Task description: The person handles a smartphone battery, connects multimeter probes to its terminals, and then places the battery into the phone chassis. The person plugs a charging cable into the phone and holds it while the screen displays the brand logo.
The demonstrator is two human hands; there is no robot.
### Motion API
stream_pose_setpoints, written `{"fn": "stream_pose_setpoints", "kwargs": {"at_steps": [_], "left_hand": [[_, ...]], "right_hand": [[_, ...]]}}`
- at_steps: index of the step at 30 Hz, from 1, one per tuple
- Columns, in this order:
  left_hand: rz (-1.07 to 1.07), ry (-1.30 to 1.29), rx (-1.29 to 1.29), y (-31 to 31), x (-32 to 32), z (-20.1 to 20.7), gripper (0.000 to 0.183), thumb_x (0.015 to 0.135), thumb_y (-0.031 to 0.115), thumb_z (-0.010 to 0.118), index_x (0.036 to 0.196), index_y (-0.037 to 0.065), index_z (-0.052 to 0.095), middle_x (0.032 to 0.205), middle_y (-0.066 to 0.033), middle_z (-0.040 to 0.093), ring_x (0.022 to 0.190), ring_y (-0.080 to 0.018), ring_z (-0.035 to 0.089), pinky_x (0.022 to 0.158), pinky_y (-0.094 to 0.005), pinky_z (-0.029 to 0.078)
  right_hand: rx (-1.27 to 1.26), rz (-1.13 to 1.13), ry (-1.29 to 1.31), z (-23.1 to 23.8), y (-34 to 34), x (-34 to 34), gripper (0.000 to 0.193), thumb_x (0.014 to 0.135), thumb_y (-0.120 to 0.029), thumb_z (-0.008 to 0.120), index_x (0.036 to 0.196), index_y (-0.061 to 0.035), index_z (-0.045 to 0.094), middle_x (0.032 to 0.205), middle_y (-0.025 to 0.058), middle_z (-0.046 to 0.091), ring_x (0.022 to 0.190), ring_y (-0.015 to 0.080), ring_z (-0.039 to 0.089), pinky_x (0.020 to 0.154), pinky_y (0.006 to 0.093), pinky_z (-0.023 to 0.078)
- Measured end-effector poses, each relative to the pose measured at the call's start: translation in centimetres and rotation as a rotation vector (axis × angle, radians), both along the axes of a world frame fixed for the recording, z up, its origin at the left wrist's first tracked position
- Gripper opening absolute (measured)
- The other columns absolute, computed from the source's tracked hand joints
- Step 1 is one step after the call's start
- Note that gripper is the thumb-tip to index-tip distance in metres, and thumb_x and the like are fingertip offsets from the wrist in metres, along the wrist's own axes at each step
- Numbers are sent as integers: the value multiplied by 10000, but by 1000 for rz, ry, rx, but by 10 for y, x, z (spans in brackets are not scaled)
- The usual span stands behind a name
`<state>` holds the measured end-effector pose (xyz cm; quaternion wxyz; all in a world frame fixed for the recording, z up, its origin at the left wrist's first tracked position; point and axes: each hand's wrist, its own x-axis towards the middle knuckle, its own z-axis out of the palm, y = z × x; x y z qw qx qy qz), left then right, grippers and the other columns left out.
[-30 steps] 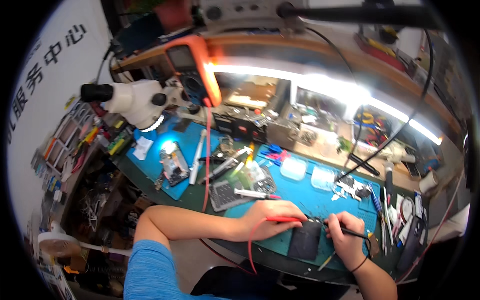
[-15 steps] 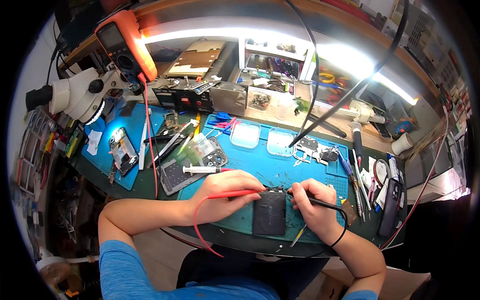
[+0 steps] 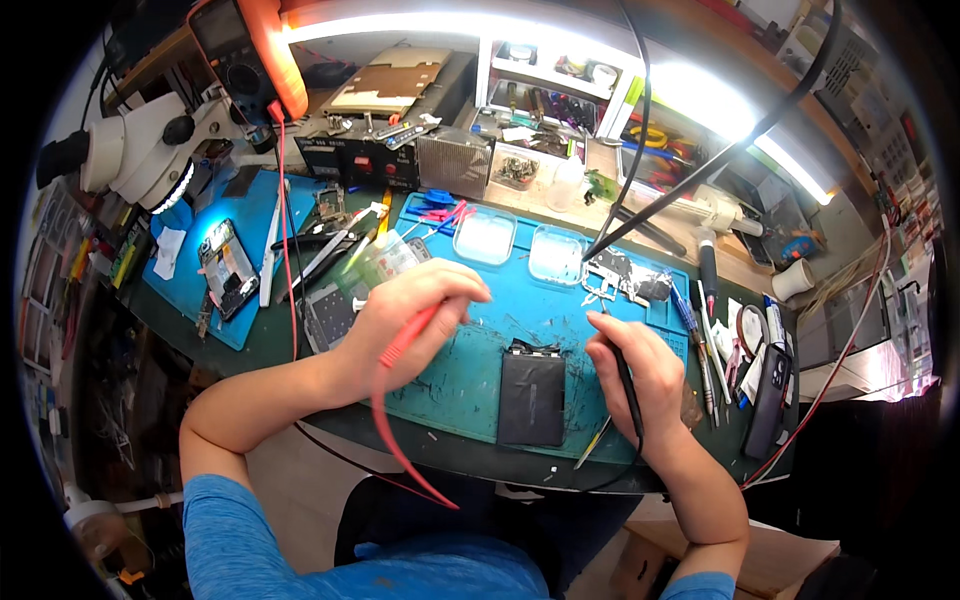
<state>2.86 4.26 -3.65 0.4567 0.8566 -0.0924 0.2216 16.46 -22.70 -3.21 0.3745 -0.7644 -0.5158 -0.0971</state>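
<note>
A flat black phone battery (image 3: 532, 398) lies on the blue work mat (image 3: 460, 385), its connector end facing away from me. My left hand (image 3: 405, 325) is raised to the left of the battery, closed around the red multimeter probe (image 3: 408, 338), whose tip is hidden behind the fingers. To the battery's right, my right hand (image 3: 640, 378) grips the black probe (image 3: 627, 385), with its cable running down past the wrist. Neither hand touches the battery. The orange multimeter (image 3: 245, 65) stands at the upper left, with the leads hanging from it.
A microscope (image 3: 135, 160) stands at the left over an opened phone (image 3: 228, 272). Beyond the battery are two clear trays (image 3: 485, 236) and metal phone parts (image 3: 620, 277). Tweezers, pens and a dark phone (image 3: 768, 385) crowd the right side. A thick black cable (image 3: 720, 155) crosses overhead.
Both hands have moved away from the battery's connector end, the left up and leftward, the right slightly outward. Both probes stay in hand, now pointing more upward. The battery lies uncovered.
</note>
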Motion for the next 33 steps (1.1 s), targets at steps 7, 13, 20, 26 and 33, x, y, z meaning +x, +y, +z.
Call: {"fn": "stream_pose_setpoints", "kwargs": {"at_steps": [7, 13, 20, 26, 33], "left_hand": [[-86, -23, 558, -14, -9, -11, 393, 852, 211, 791, 1216, 86, 710, 1026, -45, 626, 909, -239, 611, 791, -388, 516], [-75, -65, 561, -12, -14, -16, 402, 834, 171, 773, 1210, 47, 702, 1080, -48, 641, 938, -240, 618, 804, -385, 512], [-3, -60, 481, -15, -17, -19, 420, 789, 139, 799, 1192, 48, 717, 1101, -63, 655, 935, -252, 631, 809, -391, 527], [-35, -98, 582, -10, -20, -20, 400, 788, 143, 795, 1173, 56, 728, 1109, -62, 650, 935, -246, 635, 812, -378, 533], [-49, -66, 583, -10, -25, -15, 337, 818, 151, 709, 1132, 33, 733, 1099, -70, 620, 970, -238, 602, 846, -360, 517]], "right_hand": [[-34, 136, -99, 8, 7, 3, 488, 864, -48, 791, 1330, -28, 648, 1084, 109, 755, 932, 299, 705, 815, 379, 576], [0, 241, 245, 10, 9, -13, 257, 952, -74, 726, 1198, -6, 691, 984, 95, 778, 831, 261, 738, 744, 323, 568], [-48, 172, 380, 8, 25, -21, 240, 907, -25, 745, 1146, -15, 732, 1006, 149, 748, 872, 280, 731, 759, 344, 573], [-154, 322, -286, 5, 26, -27, 404, 816, -92, 826, 1198, -21, 718, 999, 81, 742, 908, 241, 737, 725, 338, 582], [-80, 265, 127, 10, 28, -28, 290, 816, -28, 826, 1088, -25, 725, 955, 95, 762, 828, 251, 755, 716, 324, 591]]}}
